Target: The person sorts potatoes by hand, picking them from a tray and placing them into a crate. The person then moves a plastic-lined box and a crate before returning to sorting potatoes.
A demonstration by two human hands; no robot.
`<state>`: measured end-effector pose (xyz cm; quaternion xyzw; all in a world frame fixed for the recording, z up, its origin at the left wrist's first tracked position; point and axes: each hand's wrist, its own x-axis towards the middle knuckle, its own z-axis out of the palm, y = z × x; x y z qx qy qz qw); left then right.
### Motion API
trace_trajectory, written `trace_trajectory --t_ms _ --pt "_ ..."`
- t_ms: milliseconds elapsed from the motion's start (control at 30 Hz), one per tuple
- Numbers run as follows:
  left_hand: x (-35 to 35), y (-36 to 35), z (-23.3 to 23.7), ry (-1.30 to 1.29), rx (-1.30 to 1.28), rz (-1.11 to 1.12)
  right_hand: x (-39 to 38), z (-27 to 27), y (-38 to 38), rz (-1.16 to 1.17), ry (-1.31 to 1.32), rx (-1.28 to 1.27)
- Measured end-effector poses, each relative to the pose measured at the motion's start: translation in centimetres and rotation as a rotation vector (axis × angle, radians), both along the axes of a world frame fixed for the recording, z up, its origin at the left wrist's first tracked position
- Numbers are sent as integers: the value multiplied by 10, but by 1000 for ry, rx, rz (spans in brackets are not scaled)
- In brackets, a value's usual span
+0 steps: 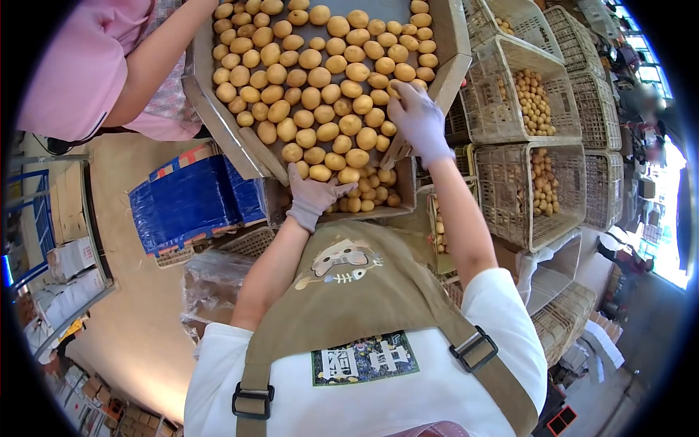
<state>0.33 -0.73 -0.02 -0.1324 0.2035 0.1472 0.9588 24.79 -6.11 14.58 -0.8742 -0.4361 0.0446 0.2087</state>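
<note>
Small, round, yellow-brown potato-like produce [311,97] covers a grey-bottomed sorting tray [320,14] with raised walls, which narrows toward me. My left hand [314,198], in a pale glove, lies at the tray's mouth with its thumb and fingers apart, touching the nearest pieces. Beneath that mouth, a bin [405,198] holds more of the same produce, partly hidden by my hand. My right hand [422,124], also gloved, reaches over the tray's right side. Its fingers are loosely bent and rest against pieces near the wall, with nothing visibly gripped.
Stacked plastic crates [502,193], several holding the same produce, stand at my right. Another person's arm [156,69] in a pink sleeve is at the tray's left. A blue-covered stack [186,204] and clear plastic wrap [211,280] lie at my left.
</note>
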Motion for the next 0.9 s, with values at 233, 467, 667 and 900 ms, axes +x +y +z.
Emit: trace_trajectory --t_ms 233,467,667,900 --pt "4 0 13 132 -44 30 29 -28 91 -64 90 -689" --pt "1 2 0 -34 30 32 16 -16 13 54 1306 403" --pt "3 4 9 28 -56 0 3 -12 -28 215 2179 799" --pt "1 3 13 -30 15 1 12 5 -149 -10 1620 667"
